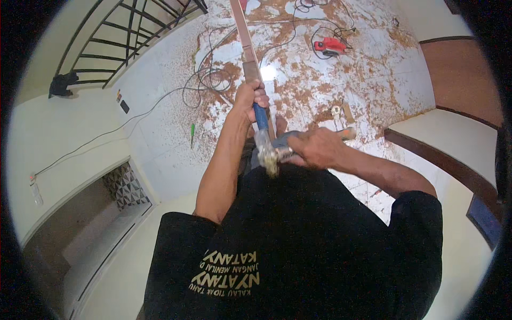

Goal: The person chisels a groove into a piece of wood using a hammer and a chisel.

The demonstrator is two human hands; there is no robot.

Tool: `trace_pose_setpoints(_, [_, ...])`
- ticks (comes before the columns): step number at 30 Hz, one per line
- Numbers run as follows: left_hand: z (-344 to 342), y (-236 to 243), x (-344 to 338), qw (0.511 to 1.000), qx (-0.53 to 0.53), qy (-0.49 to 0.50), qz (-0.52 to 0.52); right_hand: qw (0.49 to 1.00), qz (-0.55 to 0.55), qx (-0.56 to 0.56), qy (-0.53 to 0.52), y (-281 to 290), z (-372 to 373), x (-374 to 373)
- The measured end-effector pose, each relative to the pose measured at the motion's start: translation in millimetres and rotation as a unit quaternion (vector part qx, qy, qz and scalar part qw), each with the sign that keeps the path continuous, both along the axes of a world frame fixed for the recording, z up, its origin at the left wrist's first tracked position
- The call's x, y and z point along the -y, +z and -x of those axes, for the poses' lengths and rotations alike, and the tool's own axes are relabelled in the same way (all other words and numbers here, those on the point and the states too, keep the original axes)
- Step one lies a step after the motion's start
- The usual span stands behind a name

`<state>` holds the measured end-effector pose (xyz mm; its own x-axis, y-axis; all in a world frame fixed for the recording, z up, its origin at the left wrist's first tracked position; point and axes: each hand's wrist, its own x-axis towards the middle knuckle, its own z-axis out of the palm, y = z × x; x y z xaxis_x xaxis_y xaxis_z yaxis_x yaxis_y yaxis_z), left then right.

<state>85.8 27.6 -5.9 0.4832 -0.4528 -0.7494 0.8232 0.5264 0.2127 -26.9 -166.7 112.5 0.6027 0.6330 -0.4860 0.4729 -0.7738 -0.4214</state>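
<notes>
Seemingly a chisel (pixel 260 115), wrapped by left fingers (pixel 260 95), hammer (pixel 348 133) within right fingers (pixel 302 146)

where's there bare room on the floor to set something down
Barest is the white floor at left, between the green screwdriver and the doorway, a dark slab at its far edge. Crowded: the coiled cable and the shavings around the red power tool. Between left hand and right hand, the blue-handled tool and hammer fill the gap.
</notes>
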Motion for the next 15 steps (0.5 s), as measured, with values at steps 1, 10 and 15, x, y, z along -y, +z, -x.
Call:
trace_pose_setpoints(1, [1, 1, 1, 1.000, -0.020, 0.000, 0.023, 0.989, -0.134, 0.066, 0.027, -8, 7, 5])
trace_pose_setpoints(10, [-9, -6, 0, 0.999, -0.016, -0.005, 0.037, 0.966, -0.217, 0.118, 0.078, -13, 5, 10])
trace_pose_setpoints(15, [-2, -9, -1, 0.999, 0.007, -0.021, 0.028, 0.985, -0.147, 0.083, -0.031, -16, 18, 1])
